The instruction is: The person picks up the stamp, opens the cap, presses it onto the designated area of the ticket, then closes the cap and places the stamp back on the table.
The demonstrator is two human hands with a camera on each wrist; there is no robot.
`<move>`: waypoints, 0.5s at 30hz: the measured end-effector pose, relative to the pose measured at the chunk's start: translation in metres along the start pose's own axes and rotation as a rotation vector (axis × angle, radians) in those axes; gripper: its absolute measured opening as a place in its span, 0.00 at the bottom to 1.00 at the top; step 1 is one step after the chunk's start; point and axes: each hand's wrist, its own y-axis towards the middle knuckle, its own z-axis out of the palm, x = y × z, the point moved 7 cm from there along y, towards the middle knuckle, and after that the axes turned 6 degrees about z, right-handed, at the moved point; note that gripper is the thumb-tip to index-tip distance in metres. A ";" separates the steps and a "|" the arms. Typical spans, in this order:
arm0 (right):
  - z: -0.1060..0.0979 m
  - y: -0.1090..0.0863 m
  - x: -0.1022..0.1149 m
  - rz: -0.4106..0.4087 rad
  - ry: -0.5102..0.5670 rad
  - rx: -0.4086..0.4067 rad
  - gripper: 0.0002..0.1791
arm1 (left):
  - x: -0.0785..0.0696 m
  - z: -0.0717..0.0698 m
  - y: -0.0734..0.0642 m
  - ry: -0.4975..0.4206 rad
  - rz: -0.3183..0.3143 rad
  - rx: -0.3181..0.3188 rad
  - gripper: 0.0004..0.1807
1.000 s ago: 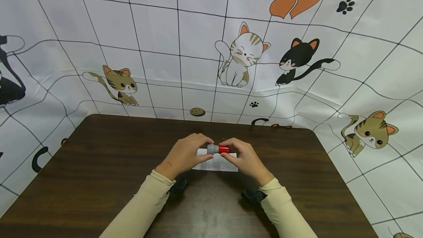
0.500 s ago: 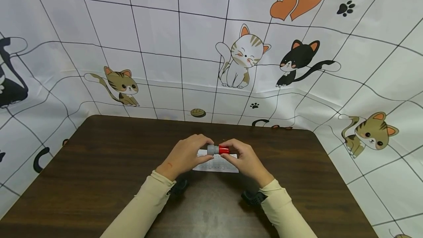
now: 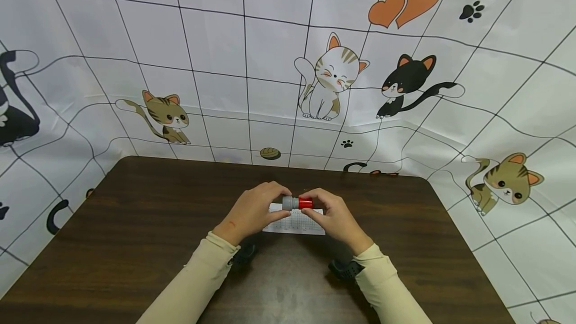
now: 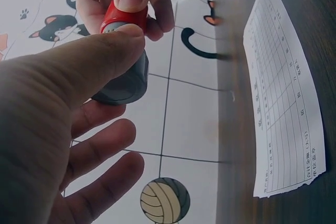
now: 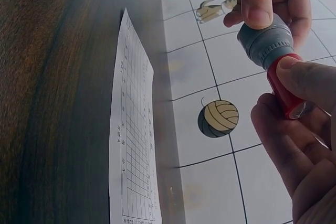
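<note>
Above a printed paper form [image 3: 294,222], a short cylinder, which looks like a capped hand stamp [image 3: 298,203], is held level between both hands. My left hand [image 3: 255,210] pinches its wide grey end between thumb and fingers. At the other side, the thumb and fingertips of my right hand [image 3: 335,215] grip the red handle. In the right wrist view the grey part [image 5: 265,39] has a ribbed collar where it meets the red part [image 5: 283,87]. A dark flat end shows in the left wrist view. Part of the form is hidden by the hands.
The form [image 4: 286,98] lies flat on a dark wooden table [image 3: 135,224], its lower edge torn. Behind the table hangs a white sheet [image 3: 216,39] printed with cats and grid lines. A dark wrist device [image 3: 345,268] sits at the right cuff, another at the left.
</note>
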 end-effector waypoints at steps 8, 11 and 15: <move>0.000 0.001 0.001 0.024 0.005 0.003 0.17 | -0.001 0.000 0.001 -0.001 0.017 -0.009 0.22; 0.001 0.001 0.000 0.038 -0.004 -0.002 0.17 | -0.002 0.000 0.001 0.004 0.031 -0.015 0.22; 0.002 0.002 0.002 0.046 -0.026 -0.008 0.17 | -0.002 -0.001 0.000 0.014 0.024 -0.021 0.23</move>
